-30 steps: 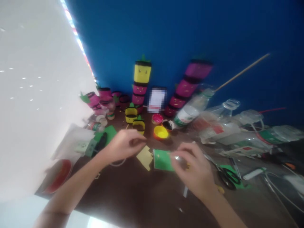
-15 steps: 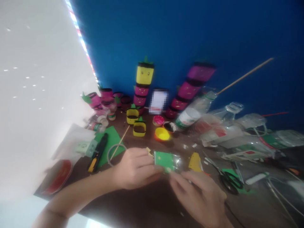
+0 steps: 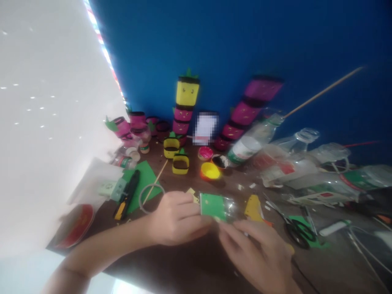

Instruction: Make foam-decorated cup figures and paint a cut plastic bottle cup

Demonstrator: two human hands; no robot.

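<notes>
While the left hand [image 3: 180,218] and the right hand [image 3: 257,253] are poised almost fingertip to fingertip, a small pale fleck [image 3: 217,219] shows where they come closest, too blurred for me to name. Just beyond it, on the dark surface [image 3: 171,261], lies a green sheet [image 3: 213,206] with clear plastic at its right end. Work this fine, I'd judge, wants a light pinch, one hand steady while the other makes the small adjustments, and a wrist braced so a tiny piece neither slips nor creases.

From where I stand, the left forearm [image 3: 116,237] slants across from the lower left, knuckles upward, fingers curled into a narrow bunch pointing right. The other hand sits lower, its back turned up, fingers close together and aimed forward and leftward. Whether either one grips anything, I cannot tell. Pale yellow paper [image 3: 192,192] peeks out past the left knuckles, a yellow cut-out [image 3: 253,207] lies beyond the right fingers, and black-handled scissors [image 3: 294,233] rest to their right.
</notes>
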